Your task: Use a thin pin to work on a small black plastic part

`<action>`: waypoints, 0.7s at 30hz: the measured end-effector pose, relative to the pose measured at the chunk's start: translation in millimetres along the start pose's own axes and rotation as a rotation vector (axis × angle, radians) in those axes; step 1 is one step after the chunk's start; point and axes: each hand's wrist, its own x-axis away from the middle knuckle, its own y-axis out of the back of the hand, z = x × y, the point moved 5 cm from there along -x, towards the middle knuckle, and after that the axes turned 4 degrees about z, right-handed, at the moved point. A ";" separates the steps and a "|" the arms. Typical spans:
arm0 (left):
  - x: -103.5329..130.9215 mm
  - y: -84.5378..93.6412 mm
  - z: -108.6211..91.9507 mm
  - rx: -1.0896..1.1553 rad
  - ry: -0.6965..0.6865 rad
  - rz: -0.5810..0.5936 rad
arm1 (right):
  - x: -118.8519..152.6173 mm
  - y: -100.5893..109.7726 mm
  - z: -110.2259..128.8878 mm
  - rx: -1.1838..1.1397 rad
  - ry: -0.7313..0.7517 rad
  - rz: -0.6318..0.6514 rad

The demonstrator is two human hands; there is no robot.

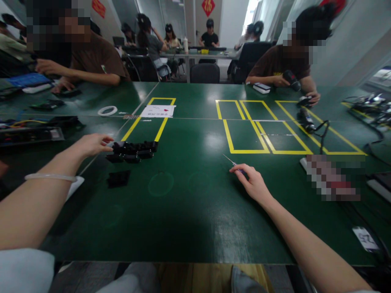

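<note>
My left hand [91, 144] reaches to the left end of a cluster of small black parts [132, 152] on the green table. Its fingers are stretched forward and slightly apart at the nearest part; a firm grip on it does not show. A single black part [118, 179] lies apart, nearer to me. On the right, my right hand [252, 183] is closed around a thin screwdriver [234, 163]. The tool's slim metal shaft points away to the upper left, and the fingers hide most of its handle.
Yellow tape frames [249, 151] mark the green table [189, 228]. A white paper sheet [159, 111] and white ring [107, 110] lie farther back. Electronics [33, 132] stand left; a power tool [306, 120] and cables [324, 138] lie right. Two people work across the table, one holding a dark tool.
</note>
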 end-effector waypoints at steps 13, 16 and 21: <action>-7.7 0.4 -30.5 -0.215 -0.124 0.010 | 0.2 -0.1 0.1 0.001 0.002 0.001; -11.5 -0.4 -33.2 -0.189 -0.116 0.050 | -0.1 -0.2 -0.8 0.003 0.006 -0.002; -15.6 -1.9 -33.9 -0.136 -0.147 0.039 | -1.0 -0.8 -0.6 0.001 0.026 -0.004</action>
